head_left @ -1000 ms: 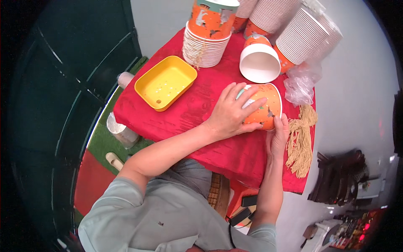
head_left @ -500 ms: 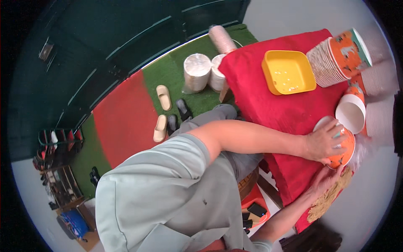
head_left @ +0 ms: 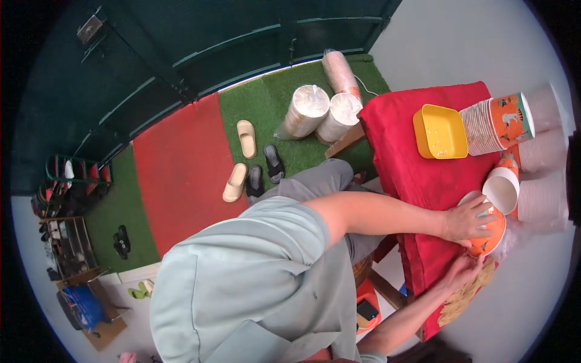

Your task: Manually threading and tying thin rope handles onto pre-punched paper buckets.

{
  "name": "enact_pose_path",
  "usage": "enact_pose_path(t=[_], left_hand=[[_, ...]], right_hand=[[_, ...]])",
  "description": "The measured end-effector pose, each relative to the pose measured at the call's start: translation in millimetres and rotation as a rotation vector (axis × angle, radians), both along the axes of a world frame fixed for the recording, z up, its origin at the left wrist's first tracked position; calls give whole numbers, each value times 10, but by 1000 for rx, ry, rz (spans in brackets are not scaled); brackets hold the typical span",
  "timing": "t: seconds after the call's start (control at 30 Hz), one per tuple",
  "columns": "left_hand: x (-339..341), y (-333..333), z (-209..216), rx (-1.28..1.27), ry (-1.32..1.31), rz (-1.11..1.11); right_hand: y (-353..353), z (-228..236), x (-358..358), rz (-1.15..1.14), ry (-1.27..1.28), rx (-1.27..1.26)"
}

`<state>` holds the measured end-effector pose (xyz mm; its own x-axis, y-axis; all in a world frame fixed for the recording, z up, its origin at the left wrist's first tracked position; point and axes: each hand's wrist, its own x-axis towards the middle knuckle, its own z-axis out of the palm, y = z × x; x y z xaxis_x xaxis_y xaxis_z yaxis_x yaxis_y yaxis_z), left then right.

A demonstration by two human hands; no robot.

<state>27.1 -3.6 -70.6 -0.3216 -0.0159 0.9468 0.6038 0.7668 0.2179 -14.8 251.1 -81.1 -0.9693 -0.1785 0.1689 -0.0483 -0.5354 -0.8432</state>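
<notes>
Left hand [head_left: 465, 222] on orange cup [head_left: 496, 233]; tipped cup [head_left: 501, 191], stacks [head_left: 541, 199] beside

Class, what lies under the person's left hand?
Under the left hand is an orange patterned cup; part of its printed side shows. The surface directly beneath the hand is covered.

1 orange patterned paper tub [head_left: 494, 235], seemingly on its side, held between left hand [head_left: 467, 222] and right hand [head_left: 463, 271].
</notes>
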Motion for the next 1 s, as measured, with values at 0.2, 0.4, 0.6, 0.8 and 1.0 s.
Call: enact_pose_path(t=[0.2, 0.4, 0.6, 0.8, 1.0], left_hand=[[123, -29, 28, 28, -12, 40], [110, -18, 111, 92, 81, 61], [232, -488, 166, -79, -137, 45], [210, -574, 300, -178, -240, 60], [103, -586, 344, -165, -273, 44]], right_hand=[[-69, 104, -65, 12, -31, 53], [-110, 219, 13, -98, 92, 206], [-774, 152, 254, -96, 168, 217], [-870, 335, 275, 26, 184, 177], [-869, 405, 132, 58, 166, 192]])
